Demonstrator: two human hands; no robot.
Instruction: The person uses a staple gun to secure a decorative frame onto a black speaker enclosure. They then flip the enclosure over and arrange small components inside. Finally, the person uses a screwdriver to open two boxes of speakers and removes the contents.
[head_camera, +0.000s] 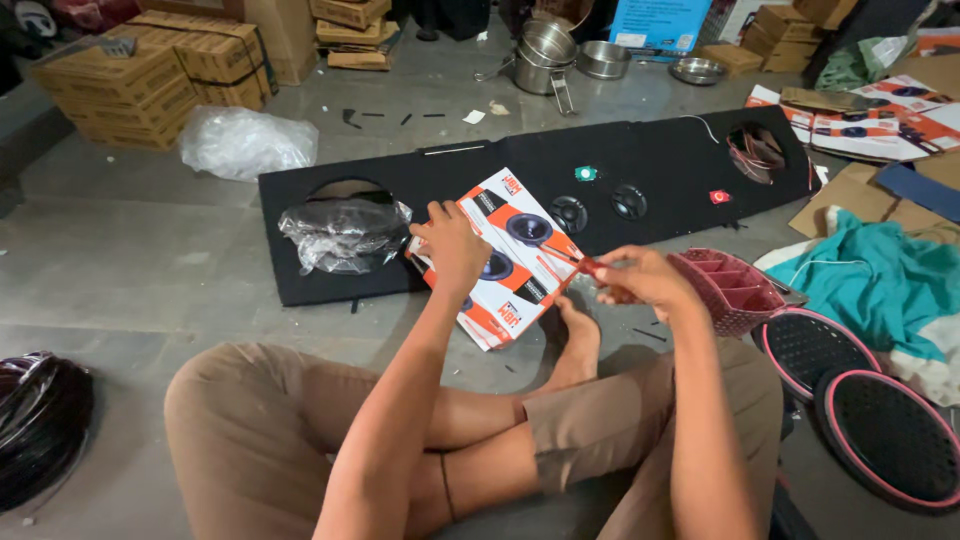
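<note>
Grip, left: left hand (452, 243) clenched on the near edge of an orange and white speaker box (505, 258), holding it tilted.
Grip, right: right hand (640, 278) closed around a red-handled tool (588, 266) whose tip touches the box's right side.
Box position: on the floor just ahead of the person's crossed legs, overlapping the near edge of a long black speaker board (660, 160).
Beside right hand: a red compartment basket (735, 290), touching the wrist area.
Right side of floor: two round pink-rimmed speaker grilles (870, 410), a teal cloth (880, 275).
Left end of board: crumpled clear plastic (345, 232) over a round cutout.
</note>
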